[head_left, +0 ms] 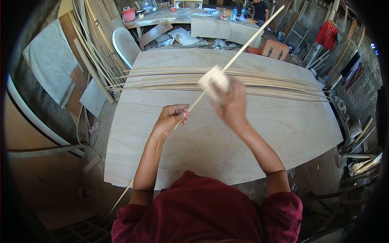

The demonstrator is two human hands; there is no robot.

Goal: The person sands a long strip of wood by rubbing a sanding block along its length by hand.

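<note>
A long thin wooden strip (247, 43) runs diagonally from the lower left to the upper right, above a wooden tabletop (227, 141). My left hand (173, 118) is closed round the strip near its middle. Farther up, my right hand (231, 101) grips a pale block (214, 81), blurred by motion, that lies against the strip. What the block is made of cannot be made out. Behind my hands, several thin wooden strips (275, 83) lie across the tabletop from left to right.
More long strips (87, 40) lean at the left beside a white oval-backed chair (125, 46). A cluttered bench (162, 17) with a red bucket (129, 14) stands at the back. A person (259, 11) is behind it. Wood pieces (366, 164) lie at the right.
</note>
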